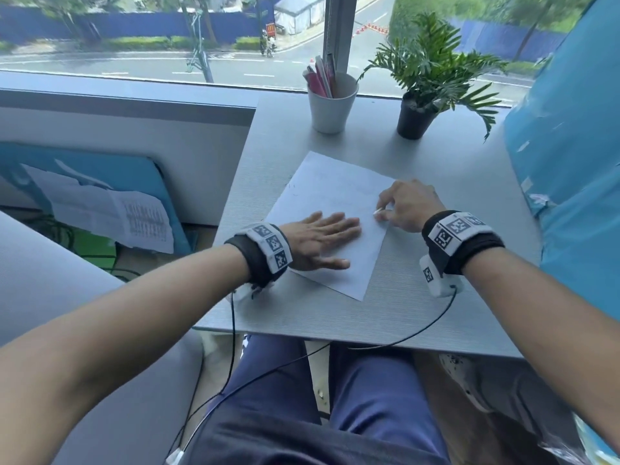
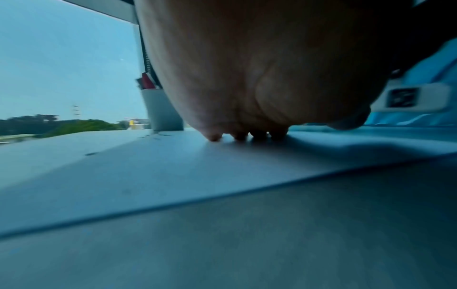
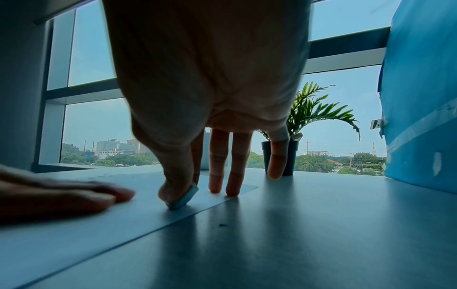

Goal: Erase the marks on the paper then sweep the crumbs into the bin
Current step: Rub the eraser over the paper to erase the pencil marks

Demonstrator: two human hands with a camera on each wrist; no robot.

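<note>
A white sheet of paper (image 1: 330, 196) lies slanted on the grey table (image 1: 453, 297). My left hand (image 1: 318, 239) lies flat on the sheet's near part, fingers straight, pressing it down (image 2: 247, 135). My right hand (image 1: 407, 204) pinches a small white eraser (image 1: 378, 210) between thumb and forefinger, its tip touching the paper near the right edge (image 3: 184, 197). The other right fingers (image 3: 217, 176) reach down to the sheet. Dark crumbs (image 1: 293, 189) dot the paper's left edge and one crumb (image 3: 222, 224) lies on the table. No bin shows.
A white cup of pens (image 1: 332, 102) and a potted plant (image 1: 416, 115) stand at the table's far edge by the window. A blue panel (image 1: 570, 162) rises along the right side. Cables hang from both wrist bands over the near edge.
</note>
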